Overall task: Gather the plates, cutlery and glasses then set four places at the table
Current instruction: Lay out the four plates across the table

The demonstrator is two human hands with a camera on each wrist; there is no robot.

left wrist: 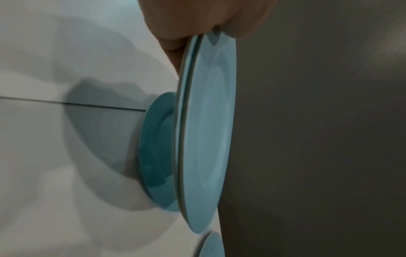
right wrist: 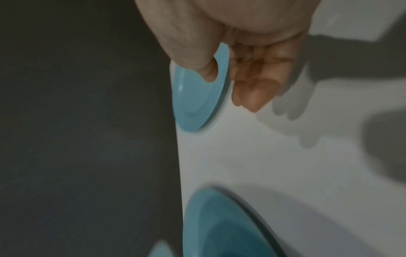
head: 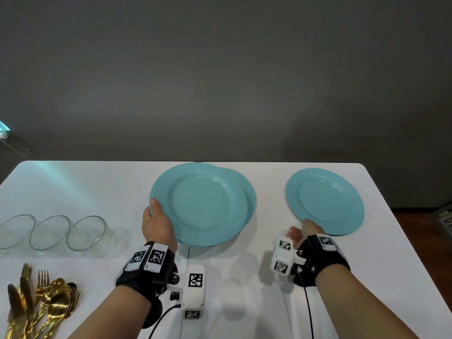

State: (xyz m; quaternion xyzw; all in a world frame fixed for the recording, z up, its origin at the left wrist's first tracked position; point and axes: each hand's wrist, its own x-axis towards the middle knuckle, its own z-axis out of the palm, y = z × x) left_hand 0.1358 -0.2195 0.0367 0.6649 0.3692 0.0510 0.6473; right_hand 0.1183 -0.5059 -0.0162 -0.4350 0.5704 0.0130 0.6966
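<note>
- Left hand [head: 157, 222] grips stacked teal plates [head: 200, 204] above another at the table's [head: 97, 187] far edge.
- Right hand [head: 302, 232] pinches a single teal plate [head: 325, 201] near the far right corner.

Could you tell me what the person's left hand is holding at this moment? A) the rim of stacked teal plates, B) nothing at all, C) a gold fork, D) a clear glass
A: the left hand has its grip on the near-left rim of the stacked teal plates, thumb on top; the left wrist view shows two plate edges pinched together.
</note>
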